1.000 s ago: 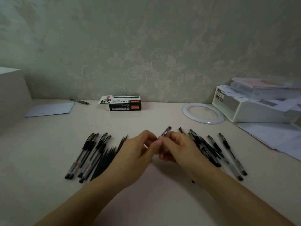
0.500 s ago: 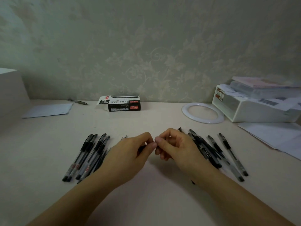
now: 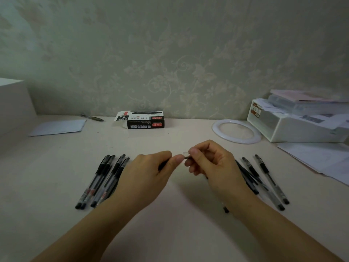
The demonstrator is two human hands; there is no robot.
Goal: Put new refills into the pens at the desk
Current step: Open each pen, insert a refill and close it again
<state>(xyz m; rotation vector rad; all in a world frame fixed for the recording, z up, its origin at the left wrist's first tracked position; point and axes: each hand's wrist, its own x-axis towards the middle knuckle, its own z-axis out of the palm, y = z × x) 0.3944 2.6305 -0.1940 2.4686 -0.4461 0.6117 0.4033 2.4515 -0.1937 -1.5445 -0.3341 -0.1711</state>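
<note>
We are pinching a pen above the desk between left hand and right hand, risking a slip since both grips are fingertip-only.

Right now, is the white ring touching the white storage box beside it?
Apart. The head view shows a strip of bare desk between the white ring and the white storage box.

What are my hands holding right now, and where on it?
Both hands pinch one pen: left hand on its dark barrel, right hand at its clear end.
</note>
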